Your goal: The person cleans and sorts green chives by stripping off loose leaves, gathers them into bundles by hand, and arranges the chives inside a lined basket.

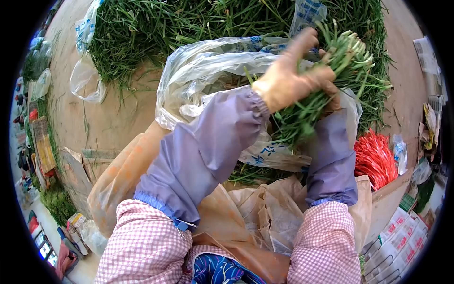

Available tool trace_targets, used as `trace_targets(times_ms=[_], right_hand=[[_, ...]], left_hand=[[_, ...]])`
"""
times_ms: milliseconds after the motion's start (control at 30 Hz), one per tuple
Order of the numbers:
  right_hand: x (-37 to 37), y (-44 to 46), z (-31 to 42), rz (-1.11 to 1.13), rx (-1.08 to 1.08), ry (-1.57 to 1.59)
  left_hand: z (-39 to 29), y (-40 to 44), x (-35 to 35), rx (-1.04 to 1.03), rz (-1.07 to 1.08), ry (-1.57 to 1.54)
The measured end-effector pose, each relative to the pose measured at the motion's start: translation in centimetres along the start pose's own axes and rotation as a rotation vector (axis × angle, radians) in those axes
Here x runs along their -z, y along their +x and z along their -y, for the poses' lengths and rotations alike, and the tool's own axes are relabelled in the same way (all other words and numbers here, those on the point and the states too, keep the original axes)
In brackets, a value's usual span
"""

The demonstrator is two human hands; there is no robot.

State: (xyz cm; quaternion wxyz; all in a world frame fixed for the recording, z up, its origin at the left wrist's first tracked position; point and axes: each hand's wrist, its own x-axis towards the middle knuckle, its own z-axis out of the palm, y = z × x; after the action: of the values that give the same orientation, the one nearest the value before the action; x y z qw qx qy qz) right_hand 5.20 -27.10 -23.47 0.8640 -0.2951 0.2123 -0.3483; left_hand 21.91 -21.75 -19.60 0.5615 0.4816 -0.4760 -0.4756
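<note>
A bunch of green stalks [347,59] with pale cut ends lies across my right hand [333,97], which is mostly hidden under the leaves and seems to hold it from below. Over the bunch reaches my left hand [295,78], blurred, in a tan glove, its fingers spread and the thumb side near the stalks. Beneath both hands a clear plastic bag [203,64] with blue print lies open, some green leaves inside it. Purple sleeve covers reach from my wrists to my elbows.
A large heap of green stalks [156,28] covers the far side of the table [120,116]. Red ties [376,160] lie at the right edge. A small clear bag [87,80] is at the left, and brown plastic sheeting [127,165] drapes the near edge.
</note>
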Motion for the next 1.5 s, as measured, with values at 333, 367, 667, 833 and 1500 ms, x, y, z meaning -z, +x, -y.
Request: trace_targets(times_ms=[333,367,667,833,1500], right_hand=[[13.3,0.3,5.3,0.284,0.152,0.103],[13.6,0.3,5.4,0.258,0.153,0.099],[12.3,-0.7,4.0,0.083,0.139,0.053],[13.0,0.0,3.3,0.011,0.129,0.073],[10.8,0.0,3.4,0.047,0.122,-0.063]], left_hand=[[9.8,-10.3,0.3,-0.090,-0.363,0.539],[10.6,-11.1,0.4,-0.152,-0.351,0.599],[14.2,-16.2,0.5,0.499,-0.634,0.564],[12.8,-15.3,-0.7,0.678,-0.915,0.369],[8.8,-11.6,-2.5,0.250,-0.957,0.054]])
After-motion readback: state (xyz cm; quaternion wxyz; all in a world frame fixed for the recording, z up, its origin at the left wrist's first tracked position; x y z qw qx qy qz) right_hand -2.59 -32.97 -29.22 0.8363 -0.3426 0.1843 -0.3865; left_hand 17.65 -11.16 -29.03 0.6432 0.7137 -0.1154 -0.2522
